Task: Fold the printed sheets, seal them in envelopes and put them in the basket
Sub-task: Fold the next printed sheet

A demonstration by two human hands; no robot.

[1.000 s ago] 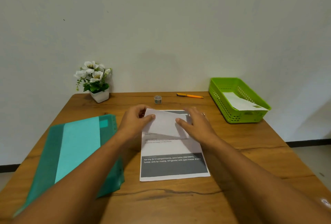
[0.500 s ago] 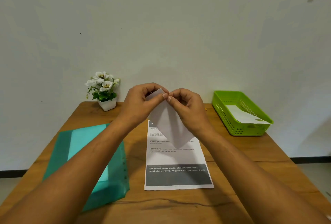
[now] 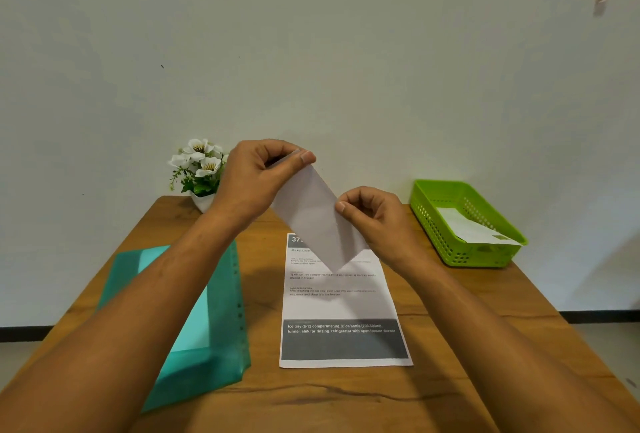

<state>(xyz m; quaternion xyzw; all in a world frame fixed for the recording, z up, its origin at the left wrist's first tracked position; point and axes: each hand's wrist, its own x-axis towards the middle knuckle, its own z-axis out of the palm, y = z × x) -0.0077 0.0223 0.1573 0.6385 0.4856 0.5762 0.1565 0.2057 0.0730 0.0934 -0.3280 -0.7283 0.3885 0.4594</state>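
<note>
I hold a white envelope (image 3: 317,221) tilted in the air above the table. My left hand (image 3: 258,183) pinches its upper end and my right hand (image 3: 372,216) pinches its right edge lower down. Under it a printed sheet (image 3: 341,308) lies flat and unfolded on the wooden table (image 3: 450,321), with a dark band of text near its front edge. At the right rear stands a green basket (image 3: 424,204) with a white envelope (image 3: 467,230) inside.
A teal plastic folder (image 3: 204,321) lies on the left of the table, partly under my left forearm. A small white pot of white flowers (image 3: 201,166) stands at the back left, against the wall.
Both hands lifted the envelope from the sheet into the air. My right hand has since slid down its edge, away from my left hand, and the envelope hangs tilted. The view tipped upward.
</note>
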